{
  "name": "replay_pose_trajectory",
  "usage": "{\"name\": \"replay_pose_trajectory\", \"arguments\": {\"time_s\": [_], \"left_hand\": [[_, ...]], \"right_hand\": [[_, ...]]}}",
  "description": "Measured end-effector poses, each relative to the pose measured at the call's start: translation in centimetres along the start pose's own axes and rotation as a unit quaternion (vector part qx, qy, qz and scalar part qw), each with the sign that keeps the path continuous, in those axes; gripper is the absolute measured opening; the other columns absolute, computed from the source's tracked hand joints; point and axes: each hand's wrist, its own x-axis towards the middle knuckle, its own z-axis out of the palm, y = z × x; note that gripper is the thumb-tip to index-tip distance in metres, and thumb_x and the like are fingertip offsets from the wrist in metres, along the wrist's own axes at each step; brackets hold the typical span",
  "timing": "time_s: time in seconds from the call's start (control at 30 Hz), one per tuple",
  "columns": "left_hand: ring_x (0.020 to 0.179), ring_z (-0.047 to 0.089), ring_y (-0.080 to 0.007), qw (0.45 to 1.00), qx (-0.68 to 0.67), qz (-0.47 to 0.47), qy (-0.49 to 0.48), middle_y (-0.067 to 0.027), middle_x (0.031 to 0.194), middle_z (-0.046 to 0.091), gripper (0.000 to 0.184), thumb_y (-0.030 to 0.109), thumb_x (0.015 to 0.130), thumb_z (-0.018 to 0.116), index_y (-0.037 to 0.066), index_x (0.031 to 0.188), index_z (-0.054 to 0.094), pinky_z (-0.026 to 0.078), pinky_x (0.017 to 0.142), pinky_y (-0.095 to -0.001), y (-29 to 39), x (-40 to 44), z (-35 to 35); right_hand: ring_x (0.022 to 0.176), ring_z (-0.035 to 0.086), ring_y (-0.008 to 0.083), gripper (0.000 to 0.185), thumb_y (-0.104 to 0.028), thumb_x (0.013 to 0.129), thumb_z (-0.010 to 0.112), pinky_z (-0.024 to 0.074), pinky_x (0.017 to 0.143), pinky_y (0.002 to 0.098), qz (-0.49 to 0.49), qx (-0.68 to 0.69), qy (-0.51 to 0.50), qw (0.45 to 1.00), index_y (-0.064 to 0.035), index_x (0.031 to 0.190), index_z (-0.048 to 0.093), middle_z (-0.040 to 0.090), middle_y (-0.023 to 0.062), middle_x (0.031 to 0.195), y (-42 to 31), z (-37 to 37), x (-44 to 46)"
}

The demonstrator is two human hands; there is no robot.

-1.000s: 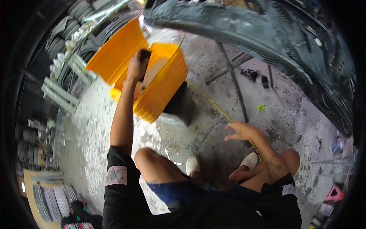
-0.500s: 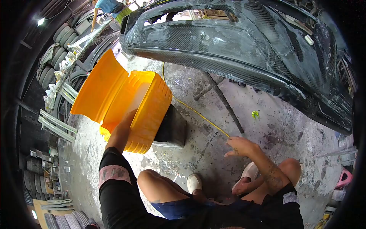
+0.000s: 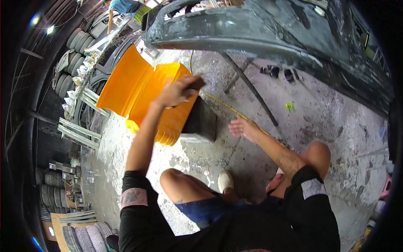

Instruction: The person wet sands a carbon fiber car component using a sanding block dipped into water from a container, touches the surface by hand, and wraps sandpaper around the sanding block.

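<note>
My left hand [image 3: 174, 93] is raised over the near edge of a cut-open yellow plastic container [image 3: 168, 122]. Its fingers are closed on a small dark brown block [image 3: 197, 83], somewhat blurred, that looks like a sanding block. My right hand [image 3: 244, 128] hovers over the floor to the right of the container, fingers stretched out and nothing in them. Beyond both hands lies a large black car body panel [image 3: 239, 35] with a carbon weave and grey smears, apart from either hand.
The yellow container rests on a black box [image 3: 201, 122]. A dark stand leg [image 3: 254, 92] slants down below the panel. Along the floor runs a yellow hose [image 3: 222, 103]. Stacked tires [image 3: 79, 42] line the left side, and another person [image 3: 126, 7] is at the far left.
My left hand has come up out of the yellow container with the dark block. My right hand has moved up and left. The view has shifted, so the panel sits higher.
</note>
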Motion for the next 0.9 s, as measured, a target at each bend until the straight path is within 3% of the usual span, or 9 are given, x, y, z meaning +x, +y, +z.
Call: {"name": "replay_pose_trajectory", "arguments": {"time_s": [0.13, 0.27, 0.37, 0.4, 0.47, 0.57, 0.73, 0.77, 0.9], "left_hand": [[0.13, 0.06, -0.0379, 0.991, -0.13, 0.015, 0.031, -0.0245, 0.14, 0.062, 0.066, 0.009, 0.096, 0.071, 0.006, 0.157, 0.044, 0.045, 0.111, -0.0439, 4.4, 2.6, 14.9], [0.119, 0.065, -0.0266, 0.961, -0.208, -0.074, 0.166, -0.0182, 0.135, 0.065, 0.062, 0.009, 0.098, 0.07, 0.001, 0.155, 0.045, 0.049, 0.104, -0.0358, 6.3, 3.5, 25.6], [0.109, 0.067, -0.0204, 0.716, -0.582, -0.168, 0.346, -0.0125, 0.128, 0.066, 0.054, 0.012, 0.104, 0.064, 0.002, 0.153, 0.044, 0.055, 0.093, -0.0346, 8.7, 3.5, 28.7], [0.109, 0.067, -0.0204, 0.717, -0.58, -0.169, 0.347, -0.0125, 0.128, 0.066, 0.054, 0.012, 0.104, 0.064, 0.002, 0.153, 0.044, 0.055, 0.093, -0.0346, 9.0, 3.1, 29.2], [0.112, 0.067, -0.0254, 0.544, -0.76, -0.163, 0.316, -0.0114, 0.126, 0.067, 0.052, 0.014, 0.106, 0.06, 0.004, 0.153, 0.043, 0.052, 0.101, -0.0342, 10.4, 2.2, 29.4], [0.109, 0.068, -0.0229, 0.539, -0.769, -0.137, 0.315, -0.0102, 0.127, 0.065, 0.049, 0.024, 0.107, 0.057, 0.006, 0.151, 0.046, 0.056, 0.096, -0.0365, 10.8, 2.1, 30.7], [0.111, 0.066, -0.0207, 0.535, -0.794, -0.122, 0.263, -0.0101, 0.127, 0.065, 0.053, 0.031, 0.106, 0.06, 0.005, 0.15, 0.047, 0.055, 0.094, -0.0349, 12.2, 1.5, 31.1], [0.107, 0.067, -0.0196, 0.539, -0.728, -0.201, 0.372, -0.0101, 0.126, 0.065, 0.052, 0.026, 0.105, 0.065, 0.004, 0.149, 0.048, 0.056, 0.091, -0.0322, 13.5, 1.9, 30.8], [0.111, 0.066, -0.0189, 0.605, -0.646, -0.189, 0.426, -0.0094, 0.127, 0.066, 0.05, 0.024, 0.104, 0.068, 0.003, 0.145, 0.051, 0.054, 0.095, -0.0347, 14.6, 1.6, 29.6]], "right_hand": [[0.121, 0.063, 0.0335, 0.08, -0.066, 0.106, 0.042, 0.0535, 0.104, 0.0506, -0.004, 0.129, 0.032, 0.991, 0.0011, 0.148, 0.046, 0.059, 0.0228, 0.141, -0.4, 2.0, 0.1], [0.123, 0.06, 0.0317, 0.08, -0.071, 0.103, 0.044, 0.0491, 0.103, 0.0523, -0.008, 0.211, 0.085, 0.974, -0.0035, 0.146, 0.05, 0.062, 0.0167, 0.136, -1.6, -0.8, -0.5], [0.122, 0.06, 0.0247, 0.076, -0.073, 0.101, 0.047, 0.0477, 0.1, 0.0511, -0.006, 0.106, 0.089, 0.99, -0.0085, 0.139, 0.058, 0.065, 0.0109, 0.129, -2.1, -1.3, -2.4], [0.121, 0.06, 0.021, 0.074, -0.075, 0.099, 0.048, 0.0469, 0.098, 0.0504, -0.017, 0.036, 0.069, 0.997, -0.0115, 0.135, 0.062, 0.065, 0.0083, 0.126, -2.8, -1.1, -3.7], [0.114, 0.063, 0.016, 0.056, -0.064, 0.099, 0.061, 0.0502, 0.091, 0.0464, 0.002, 0.046, 0.073, 0.996, -0.0156, 0.128, 0.068, 0.069, 0.0043, 0.118, -3.2, -1.3, -5.1], [0.099, 0.068, 0.0169, 0.033, -0.028, 0.097, 0.078, 0.0558, 0.082, 0.0396, -0.02, 0.008, 0.033, 0.999, -0.01, 0.124, 0.07, 0.071, 0.0028, 0.112, -3.3, -1.3, -6.6], [0.098, 0.068, 0.016, 0.038, -0.03, 0.091, 0.084, 0.0539, 0.083, 0.0355, -0.032, -0.034, 0.038, 0.998, -0.0095, 0.119, 0.069, 0.071, 0.0032, 0.108, -3.5, -1.6, -7.8], [0.096, 0.068, 0.0154, 0.039, -0.03, 0.088, 0.087, 0.0532, 0.082, 0.0339, -0.026, -0.054, 0.055, 0.997, -0.0097, 0.117, 0.069, 0.072, 0.0024, 0.106, -3.8, -1.3, -8.1], [0.095, 0.067, 0.0158, 0.043, -0.027, 0.085, 0.089, 0.0545, 0.074, 0.0323, -0.019, -0.082, 0.049, 0.995, -0.011, 0.114, 0.062, 0.069, 0.0026, 0.105, -4.7, -1.2, -7.7]]}}
